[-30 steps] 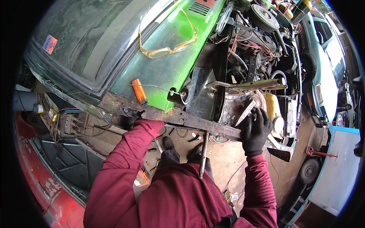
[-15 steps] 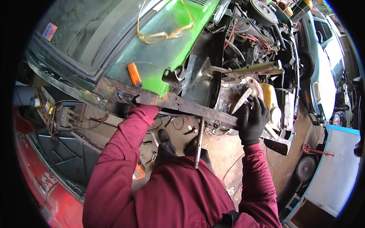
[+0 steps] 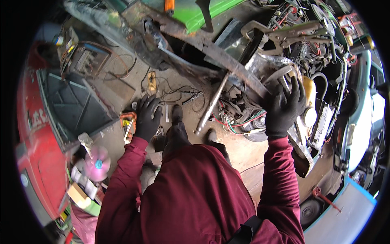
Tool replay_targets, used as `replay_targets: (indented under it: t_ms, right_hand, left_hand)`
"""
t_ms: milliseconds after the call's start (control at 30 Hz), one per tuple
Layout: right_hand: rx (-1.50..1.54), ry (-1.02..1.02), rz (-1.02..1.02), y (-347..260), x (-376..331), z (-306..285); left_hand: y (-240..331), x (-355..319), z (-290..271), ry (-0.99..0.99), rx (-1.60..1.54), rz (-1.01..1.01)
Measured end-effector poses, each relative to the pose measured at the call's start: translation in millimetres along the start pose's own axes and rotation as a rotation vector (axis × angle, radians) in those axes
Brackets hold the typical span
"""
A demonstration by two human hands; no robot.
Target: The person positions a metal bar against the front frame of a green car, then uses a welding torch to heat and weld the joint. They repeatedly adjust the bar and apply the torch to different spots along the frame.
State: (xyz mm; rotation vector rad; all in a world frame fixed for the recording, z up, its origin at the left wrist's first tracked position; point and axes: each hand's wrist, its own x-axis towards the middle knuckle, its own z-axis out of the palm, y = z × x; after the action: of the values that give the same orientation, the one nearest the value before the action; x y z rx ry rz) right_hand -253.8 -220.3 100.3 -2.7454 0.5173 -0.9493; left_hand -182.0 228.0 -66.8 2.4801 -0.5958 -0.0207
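Observation:
My right hand [image 3: 285, 107], in a black glove, is at the front end of a rusty metal rail [image 3: 227, 61]. It is closed round what looks like a hammer [image 3: 278, 75], whose grey head shows past the fingers. Lower and to the left, my gloved left hand [image 3: 148, 116] hangs above the floor, fingers stretched and apart, holding nothing visible. Below it is an orange-framed item [image 3: 128, 122]. A long steel bar [image 3: 213, 103] slants down from the rail between my hands. C-shaped locking pliers [image 3: 290, 34] sit beyond the rail.
A green car panel [image 3: 215, 10] and engine bay wiring lie ahead. Cables and a yellow power strip [image 3: 152, 82] are on the floor. A dark panel [image 3: 75, 103] leans by a red car body [image 3: 36, 134]; a fan [image 3: 97, 163] stands near it. A pale blue car [image 3: 359, 110] is at right.
My left hand has come away from the underside of the rail and moved down toward the floor. The view has tipped downward. My right hand stays by the rail's front end.

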Motion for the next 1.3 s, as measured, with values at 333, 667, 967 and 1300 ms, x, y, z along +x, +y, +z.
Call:
replay_targets:
  t_ms: [333,667,967,1300]
  right_hand:
    - [0.525,-0.226,-0.354,5,-88,-61]
    - [0.436,-1.002,0.395,106,-370,-46]
    - [0.201,-1.071,0.769,235,-475,-21]
    - [0.361,-1.162,0.423,292,-538,-29]
  left_hand:
    - [-6,-434,108,-0.150,-0.068,-0.784]
    - [-34,-422,124,-0.524,0.080,-0.694]
    - [36,-274,190,-0.157,-0.579,-0.553]
    - [187,-322,443,-0.386,-0.325,-0.068]
